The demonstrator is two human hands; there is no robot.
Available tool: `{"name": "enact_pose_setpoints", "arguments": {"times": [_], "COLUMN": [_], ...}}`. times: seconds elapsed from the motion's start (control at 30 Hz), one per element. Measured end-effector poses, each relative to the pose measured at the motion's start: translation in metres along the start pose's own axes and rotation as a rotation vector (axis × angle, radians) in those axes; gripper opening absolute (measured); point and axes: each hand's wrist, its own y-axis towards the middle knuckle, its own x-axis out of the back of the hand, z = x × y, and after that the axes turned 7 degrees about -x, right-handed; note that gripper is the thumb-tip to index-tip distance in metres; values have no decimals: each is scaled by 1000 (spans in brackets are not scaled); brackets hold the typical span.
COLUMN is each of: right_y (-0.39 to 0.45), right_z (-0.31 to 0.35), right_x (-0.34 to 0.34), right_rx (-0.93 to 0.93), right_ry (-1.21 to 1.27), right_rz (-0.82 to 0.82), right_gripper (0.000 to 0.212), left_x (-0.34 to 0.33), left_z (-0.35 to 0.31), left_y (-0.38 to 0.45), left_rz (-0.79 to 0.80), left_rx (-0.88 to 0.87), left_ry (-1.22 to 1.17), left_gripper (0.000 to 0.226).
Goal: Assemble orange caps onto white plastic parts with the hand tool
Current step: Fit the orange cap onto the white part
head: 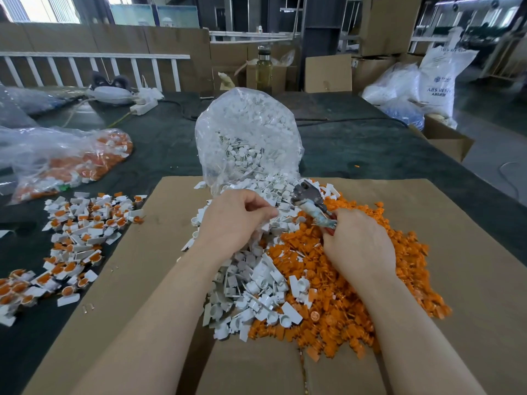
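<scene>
A heap of loose white plastic parts lies on the cardboard sheet, beside a heap of orange caps to its right. My right hand grips the handles of the metal hand tool, whose grey head points up and left over the heaps. My left hand hovers over the white parts with fingers curled, thumb and fingertips pinched together near the tool's head. What they pinch is too small to make out.
A clear bag of white parts stands open behind the heaps. Assembled white-and-orange pieces are scattered at the left, near a bag holding more orange pieces. Cardboard boxes, a bottle and white sacks stand at the back.
</scene>
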Motion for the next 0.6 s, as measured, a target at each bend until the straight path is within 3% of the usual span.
{"name": "enact_pose_setpoints", "arguments": {"times": [0.13,0.3,0.4,0.6], "right_y": [1,-1,0,-2], "right_z": [0,1,2,4], "right_x": [0,1,1,3], "right_rx": [9,4,-14,-8], "right_ry": [53,116,205,443], "right_rz": [-2,-50,-64,-51], "right_gripper": [22,35,35,32], "left_x": [-1,-1,-1,-9], "left_z": [-4,-12,-18,-22], "left_y": [-2,-3,-4,-7], "left_rz": [-9,126,141,149], "left_rx": [27,125,179,165], "left_ry": [-201,-468,-631,-637], "left_gripper": [20,6,13,13]}}
